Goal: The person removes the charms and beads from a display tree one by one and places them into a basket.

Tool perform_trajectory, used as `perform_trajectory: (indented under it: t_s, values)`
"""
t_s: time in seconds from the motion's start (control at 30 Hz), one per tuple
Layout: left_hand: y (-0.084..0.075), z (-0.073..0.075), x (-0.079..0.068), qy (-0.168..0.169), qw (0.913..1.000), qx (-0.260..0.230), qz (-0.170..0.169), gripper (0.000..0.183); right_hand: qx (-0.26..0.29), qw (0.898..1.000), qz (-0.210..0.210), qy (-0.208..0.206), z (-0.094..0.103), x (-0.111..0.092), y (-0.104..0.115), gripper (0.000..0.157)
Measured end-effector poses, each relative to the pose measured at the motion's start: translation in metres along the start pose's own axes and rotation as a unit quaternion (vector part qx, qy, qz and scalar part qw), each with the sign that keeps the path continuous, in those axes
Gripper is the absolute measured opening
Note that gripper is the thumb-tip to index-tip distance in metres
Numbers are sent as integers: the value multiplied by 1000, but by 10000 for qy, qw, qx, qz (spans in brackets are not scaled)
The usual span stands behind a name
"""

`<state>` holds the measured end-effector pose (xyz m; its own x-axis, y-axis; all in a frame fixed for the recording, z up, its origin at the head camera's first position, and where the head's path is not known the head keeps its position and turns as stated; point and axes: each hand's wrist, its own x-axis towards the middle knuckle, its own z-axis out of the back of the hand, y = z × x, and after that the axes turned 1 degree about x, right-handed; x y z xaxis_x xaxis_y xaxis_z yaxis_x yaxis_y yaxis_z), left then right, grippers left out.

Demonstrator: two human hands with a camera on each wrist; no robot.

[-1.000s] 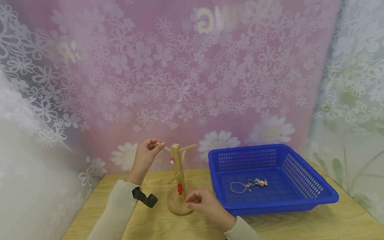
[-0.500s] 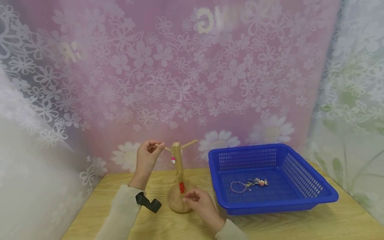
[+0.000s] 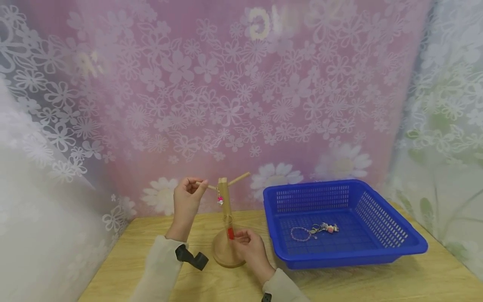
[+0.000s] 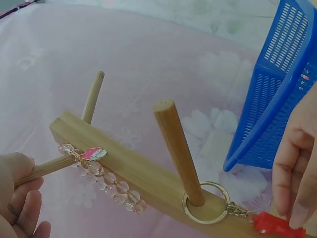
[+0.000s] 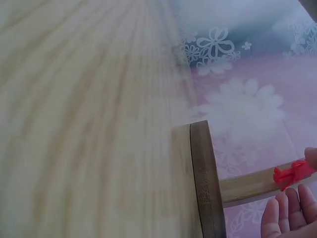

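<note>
A wooden stand [image 3: 225, 205] with a round base [image 3: 226, 256] and several pegs stands upright on the table. My left hand [image 3: 187, 203] pinches the end of its upper left peg [image 4: 47, 168]. From that peg hangs a clear pink bead bracelet [image 4: 114, 184] with a pink and white charm [image 4: 93, 154]. Lower down, the metal ring of a keychain [image 4: 184, 206] loops around a thicker peg [image 4: 177, 148]. At the keychain's end is a red figure charm [image 5: 292, 173], which my right hand [image 3: 250, 249] holds lightly between thumb and fingers.
Right of the stand sits a blue plastic basket [image 3: 351, 258]. Inside it lie a pink bead bracelet [image 3: 300, 234] and a keychain with a figure [image 3: 330, 227]. A flowered curtain [image 3: 241, 105] rises behind the wooden table [image 3: 188, 277].
The stand has turned slightly, with my left hand still on the peg. My right hand has moved up to the red charm from just below it.
</note>
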<state>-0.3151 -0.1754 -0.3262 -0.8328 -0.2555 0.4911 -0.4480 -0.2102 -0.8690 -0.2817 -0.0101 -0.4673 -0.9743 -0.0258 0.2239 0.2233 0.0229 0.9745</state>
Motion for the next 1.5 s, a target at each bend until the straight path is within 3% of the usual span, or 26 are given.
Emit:
perform_trajectory:
  t_s: [0.47, 0.7, 0.97, 1.3, 1.5]
  values:
    - [-2, 2, 3, 360, 9992, -57, 171, 16, -399, 9974, 425, -412, -7, 12, -5, 28]
    - [-5, 7, 4, 523, 9977, 157, 393, 17, -467, 9974, 337, -437, -14, 14, -4, 35]
    - [-6, 10, 7, 740, 9953, 191, 590, 19, -522, 9968, 405, -440, -14, 13, -3, 32]
    - [-7, 12, 6, 630, 9947, 246, 770, 19, -579, 9958, 546, -457, -8, 13, -4, 17]
    - [-8, 11, 4, 569, 9952, 182, 771, 17, -447, 9960, 654, -409, -4, 10, -4, 17]
